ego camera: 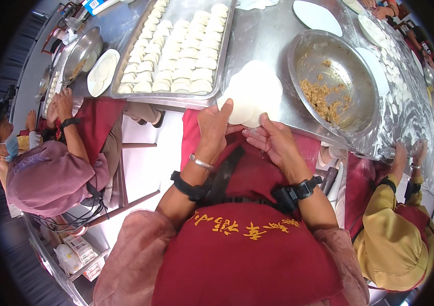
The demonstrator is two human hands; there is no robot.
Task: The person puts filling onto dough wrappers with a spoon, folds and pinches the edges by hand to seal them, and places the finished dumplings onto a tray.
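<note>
Both my hands are at the table's near edge, by a plate of overlapping round dough wrappers (pixel 257 86). My left hand (pixel 215 124) has its thumb on a wrapper at the lower left of the pile. My right hand (pixel 272 139) pinches the edge of a wrapper (pixel 253 118) at the bottom, its other fingers curled below. A metal tray (pixel 222 57) with rows of folded dumplings (pixel 182 63) lies to the left. To the right stands a steel bowl (pixel 354 72) with minced filling (pixel 322 99) along its lower left side.
Left of the tray are an oval plate of wrappers (pixel 103 72) and another steel bowl (pixel 85 53). A white plate (pixel 317 17) lies beyond my right bowl. Floured wrappers (pixel 390 69) spread at the right. A co-worker (pixel 56 172) sits on the left, another (pixel 394 244) on the right.
</note>
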